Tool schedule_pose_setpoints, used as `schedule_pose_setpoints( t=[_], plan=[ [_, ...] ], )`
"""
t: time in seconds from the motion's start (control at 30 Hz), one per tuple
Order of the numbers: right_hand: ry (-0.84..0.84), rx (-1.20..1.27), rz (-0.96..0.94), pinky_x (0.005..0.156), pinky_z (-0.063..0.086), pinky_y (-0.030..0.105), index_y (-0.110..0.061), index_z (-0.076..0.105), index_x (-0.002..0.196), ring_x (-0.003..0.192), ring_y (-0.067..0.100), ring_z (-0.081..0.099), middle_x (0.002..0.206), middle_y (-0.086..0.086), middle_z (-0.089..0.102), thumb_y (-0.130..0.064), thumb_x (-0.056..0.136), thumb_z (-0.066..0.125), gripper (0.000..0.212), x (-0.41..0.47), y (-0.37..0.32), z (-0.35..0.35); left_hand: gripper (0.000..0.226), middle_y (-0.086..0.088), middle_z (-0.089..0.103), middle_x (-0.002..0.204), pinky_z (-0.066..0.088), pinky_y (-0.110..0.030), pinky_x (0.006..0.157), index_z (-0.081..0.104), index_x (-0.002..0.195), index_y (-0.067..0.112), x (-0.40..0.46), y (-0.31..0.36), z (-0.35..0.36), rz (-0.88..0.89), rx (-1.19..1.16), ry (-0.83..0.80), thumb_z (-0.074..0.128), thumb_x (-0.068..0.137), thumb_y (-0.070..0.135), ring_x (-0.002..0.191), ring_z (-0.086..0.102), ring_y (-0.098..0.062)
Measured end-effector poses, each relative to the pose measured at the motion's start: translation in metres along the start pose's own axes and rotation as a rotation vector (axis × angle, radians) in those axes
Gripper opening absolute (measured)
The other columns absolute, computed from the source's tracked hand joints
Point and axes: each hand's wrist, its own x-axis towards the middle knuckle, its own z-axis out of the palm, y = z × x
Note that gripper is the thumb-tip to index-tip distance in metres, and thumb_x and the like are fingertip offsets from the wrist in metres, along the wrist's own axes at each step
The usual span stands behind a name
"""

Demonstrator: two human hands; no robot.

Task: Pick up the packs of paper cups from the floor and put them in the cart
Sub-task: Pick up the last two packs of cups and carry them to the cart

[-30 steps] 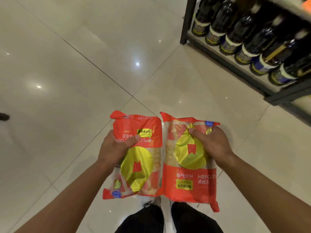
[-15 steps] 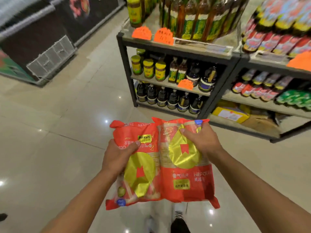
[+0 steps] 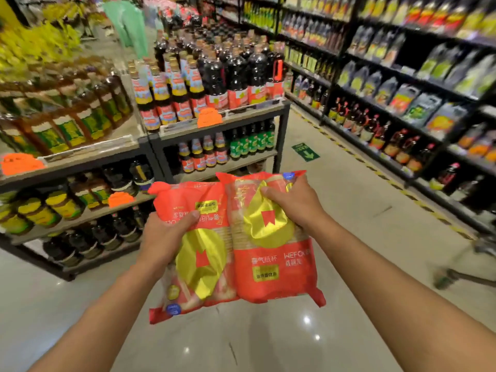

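Each hand is clamped on its own pack: the left hand (image 3: 167,237) grips the left pack of paper cups (image 3: 200,253), the right hand (image 3: 298,204) the right pack (image 3: 271,253), edges touching, held above the floor (image 3: 268,339); the cart (image 3: 467,272) seems to sit blurred at far right, so turning that way with both packs level looks wise; squeezing risks crushing cups.

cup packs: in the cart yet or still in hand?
In hand. Left hand grips the left pack, right hand the right pack, both held above the floor.
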Motion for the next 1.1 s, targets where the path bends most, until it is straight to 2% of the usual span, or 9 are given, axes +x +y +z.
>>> schedule_pose_setpoints(
  t=[0.13, 0.27, 0.37, 0.43, 0.6, 0.7, 0.73, 0.9, 1.1],
  plan=[
    [0.198, 0.024, 0.043, 0.093, 0.058, 0.047, -0.018, 0.049, 0.133, 0.104, 0.024, 0.069, 0.117, 0.000, 0.070, -0.065, 0.062, 0.077, 0.090, 0.005, 0.051, -0.154, 0.016, 0.014, 0.070, 0.085, 0.049, -0.023, 0.066, 0.067, 0.083, 0.029, -0.025, 0.064, 0.153, 0.126, 0.001, -0.168, 0.082, 0.080, 0.032, 0.077, 0.066, -0.005],
    [0.383, 0.050, 0.099, 0.095, 0.055, 0.045, -0.018, 0.048, 0.129, 0.108, 0.026, 0.065, 0.119, 0.001, 0.065, -0.058, 0.072, 0.080, 0.077, 0.001, 0.108, -0.302, 0.015, 0.015, 0.069, 0.083, 0.046, -0.021, 0.062, 0.068, 0.086, 0.026, -0.055, 0.115, 0.304, 0.197, -0.019, -0.353, 0.082, 0.080, 0.030, 0.074, 0.063, -0.002],
    [0.515, 0.077, 0.137, 0.095, 0.055, 0.049, -0.012, 0.057, 0.122, 0.108, 0.030, 0.067, 0.118, 0.008, 0.070, -0.055, 0.072, 0.081, 0.071, -0.009, 0.152, -0.394, 0.019, 0.015, 0.073, 0.082, 0.048, -0.020, 0.059, 0.071, 0.092, 0.023, -0.081, 0.144, 0.407, 0.211, -0.033, -0.481, 0.083, 0.078, 0.029, 0.066, 0.067, 0.001],
    [0.561, 0.097, 0.143, 0.089, 0.058, 0.053, -0.007, 0.068, 0.108, 0.095, 0.034, 0.073, 0.103, 0.015, 0.077, -0.050, 0.072, 0.082, 0.058, -0.013, 0.187, -0.448, 0.013, 0.013, 0.077, 0.070, 0.051, -0.019, 0.054, 0.073, 0.084, 0.021, -0.099, 0.159, 0.470, 0.213, -0.022, -0.583, 0.083, 0.078, 0.026, 0.059, 0.069, 0.004],
    [0.721, 0.197, 0.251, 0.090, 0.060, 0.052, -0.020, 0.069, 0.103, 0.090, 0.025, 0.077, 0.096, 0.002, 0.080, -0.071, 0.053, 0.085, 0.073, -0.013, 0.282, -0.568, 0.026, 0.003, 0.080, 0.080, 0.059, -0.030, 0.070, 0.077, 0.088, 0.020, -0.129, 0.187, 0.629, 0.230, 0.054, -0.762, 0.086, 0.070, 0.036, 0.072, 0.077, -0.013],
    [0.834, 0.213, 0.296, 0.091, 0.058, 0.048, -0.021, 0.063, 0.087, 0.091, 0.028, 0.074, 0.090, 0.004, 0.076, -0.038, 0.077, 0.086, 0.030, -0.021, 0.311, -0.633, 0.040, 0.001, 0.081, 0.086, 0.061, -0.037, 0.077, 0.077, 0.095, 0.021, -0.151, 0.203, 0.730, 0.238, 0.077, -0.889, 0.085, 0.064, 0.044, 0.079, 0.077, -0.018],
    [0.874, 0.232, 0.315, 0.092, 0.057, 0.047, -0.023, 0.061, 0.089, 0.092, 0.025, 0.073, 0.092, 0.003, 0.075, -0.036, 0.078, 0.084, 0.029, -0.023, 0.325, -0.656, 0.040, 0.001, 0.081, 0.087, 0.061, -0.039, 0.079, 0.077, 0.096, 0.021, -0.160, 0.211, 0.764, 0.251, 0.081, -0.935, 0.085, 0.064, 0.045, 0.080, 0.077, -0.018],
    [1.086, 0.283, 0.417, 0.094, 0.058, 0.052, -0.020, 0.062, 0.111, 0.096, 0.023, 0.075, 0.105, 0.004, 0.078, -0.059, 0.062, 0.085, 0.067, -0.049, 0.393, -0.778, 0.029, 0.005, 0.078, 0.090, 0.056, -0.033, 0.075, 0.074, 0.098, 0.024, -0.231, 0.256, 0.920, 0.340, 0.090, -1.154, 0.086, 0.074, 0.035, 0.084, 0.075, -0.016],
    [1.252, 0.315, 0.489, 0.087, 0.061, 0.054, -0.015, 0.073, 0.100, 0.084, 0.026, 0.078, 0.091, 0.005, 0.081, -0.049, 0.071, 0.084, 0.046, -0.097, 0.476, -0.908, 0.060, 0.004, 0.079, 0.089, 0.059, -0.046, 0.085, 0.075, 0.096, 0.027, -0.337, 0.286, 1.089, 0.372, 0.208, -1.283, 0.080, 0.049, 0.065, 0.083, 0.074, -0.022]
  ],
)
